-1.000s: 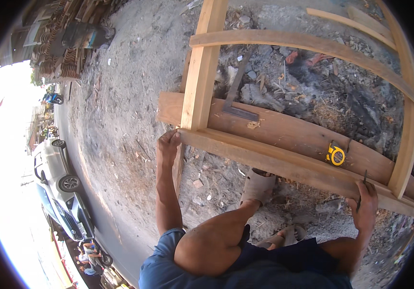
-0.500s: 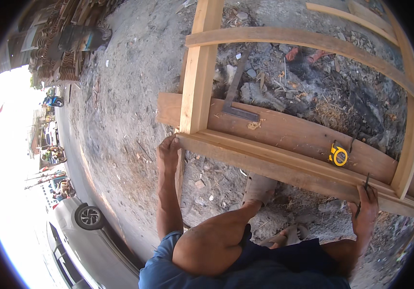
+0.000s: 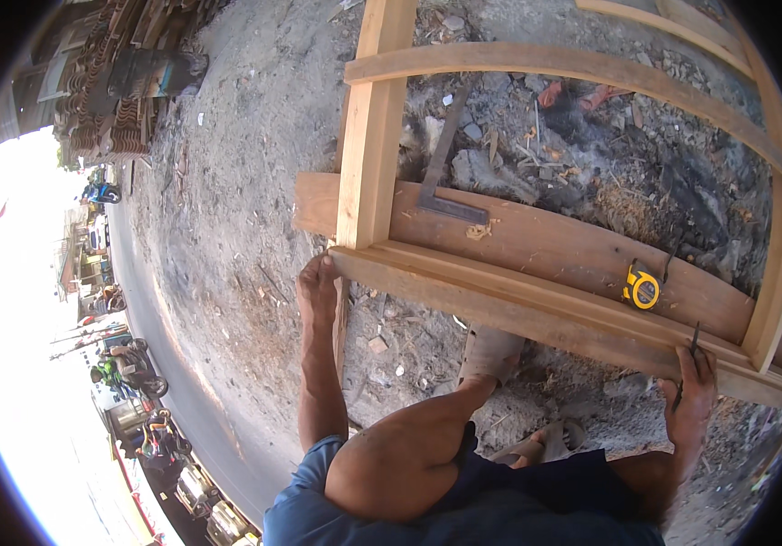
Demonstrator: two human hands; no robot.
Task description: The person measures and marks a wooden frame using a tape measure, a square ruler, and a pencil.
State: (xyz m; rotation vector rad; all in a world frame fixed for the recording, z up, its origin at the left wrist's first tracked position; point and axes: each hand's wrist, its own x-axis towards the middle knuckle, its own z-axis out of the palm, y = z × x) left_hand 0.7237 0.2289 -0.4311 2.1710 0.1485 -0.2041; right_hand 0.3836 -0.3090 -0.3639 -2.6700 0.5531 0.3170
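Observation:
A wooden batten (image 3: 500, 314) runs along the near side of a wooden frame (image 3: 364, 173), pressed against its lower rail. My left hand (image 3: 318, 289) is closed on the batten's left end, by the corner with the upright. At the right, my right hand (image 3: 693, 391) is closed with a thin dark pencil (image 3: 694, 338) between its fingers, and its fingertips touch the batten. Behind the rail lies a wide plank (image 3: 537, 227). On it rest a metal try square (image 3: 455, 211) and a yellow tape measure (image 3: 643, 289).
A curved wooden strip (image 3: 537, 60) crosses the frame's far part. Rubble and wood shavings cover the ground (image 3: 245, 182). My sandalled foot (image 3: 491, 355) is under the batten. Roof tiles (image 3: 127, 109) are stacked far left, beside a road (image 3: 159, 318) with motorbikes.
A grey car on the road has passed out of view, and motorbikes show there now. Both hands keep their hold on the batten, almost unmoved.

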